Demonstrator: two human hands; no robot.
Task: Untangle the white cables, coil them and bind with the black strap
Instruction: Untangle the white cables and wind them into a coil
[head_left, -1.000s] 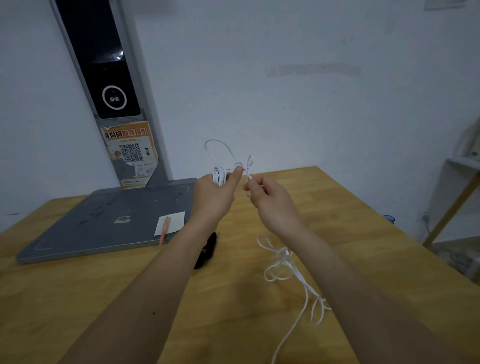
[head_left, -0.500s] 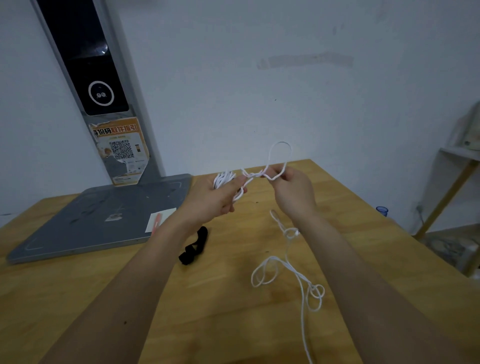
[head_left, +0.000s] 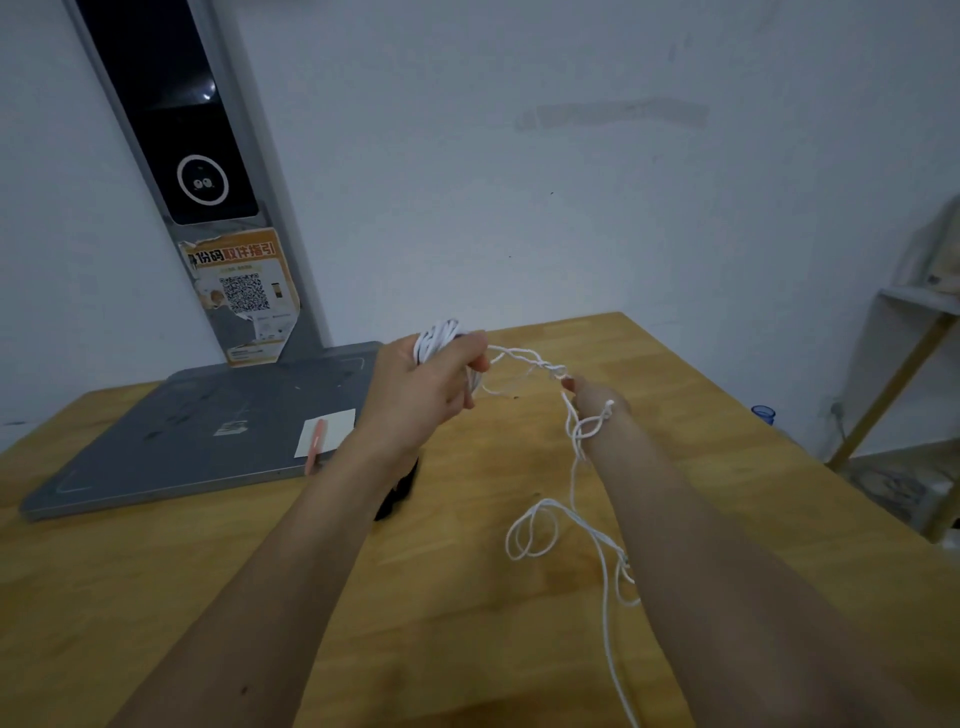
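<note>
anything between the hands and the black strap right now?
Yes. The black strap lies on the table directly under the left forearm, which hides most of it from the head view. Both hands are occupied: the left hand grips the coiled white cable, the right hand pinches a twisted, still-tangled stretch.

Black strap (head_left: 397, 491) mostly behind left forearm (head_left: 332, 499).

Light wooden table (head_left: 701, 467) with a few items

Grey flat metal stand base (head_left: 197, 441) lies far left; black fabric strap (head_left: 400, 491) and loose white cable (head_left: 535, 530) lie to its right.
</note>
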